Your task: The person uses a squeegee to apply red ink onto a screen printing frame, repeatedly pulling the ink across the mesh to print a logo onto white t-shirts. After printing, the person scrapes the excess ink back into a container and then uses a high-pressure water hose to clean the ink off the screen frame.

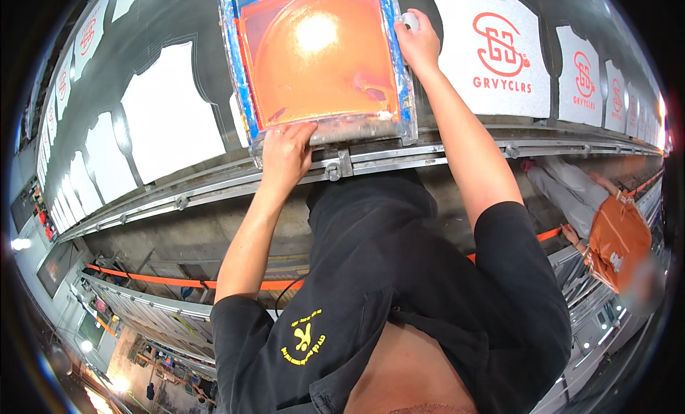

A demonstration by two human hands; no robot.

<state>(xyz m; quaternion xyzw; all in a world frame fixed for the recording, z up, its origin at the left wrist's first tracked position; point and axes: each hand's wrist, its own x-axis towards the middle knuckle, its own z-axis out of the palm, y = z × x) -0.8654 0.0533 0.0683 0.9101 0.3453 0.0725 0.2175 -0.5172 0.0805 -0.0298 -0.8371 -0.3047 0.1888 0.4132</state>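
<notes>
I had the hands well apart, each closed on something. The left hand (285, 157) was bent over the near bar of a printing frame (243, 93); the right hand (421, 44), farther from the body, was wrapped about a pale knob (409, 20) at the frame's right side. The frame lay between and beyond the hands on a long dark table (189, 18), covering what was under it. Orange-red ink (325, 64) filled most of its inside, and a bright glare hid some of that from me.

Left of the left hand lay a plain white piece (171, 114), shirt-shaped, with others in a row past it. Just right of the right hand lay a white piece with a red design (492, 53), and similar ones ran on beyond. A metal rail (399, 157) crossed on the body side of both hands, with a bracket (333, 171) standing up just right of the left wrist. The right forearm blocked my view of part of the rail. Far right of the hands, a co-worker in an orange-brown top (617, 232) was beside an orange bar (549, 234).
</notes>
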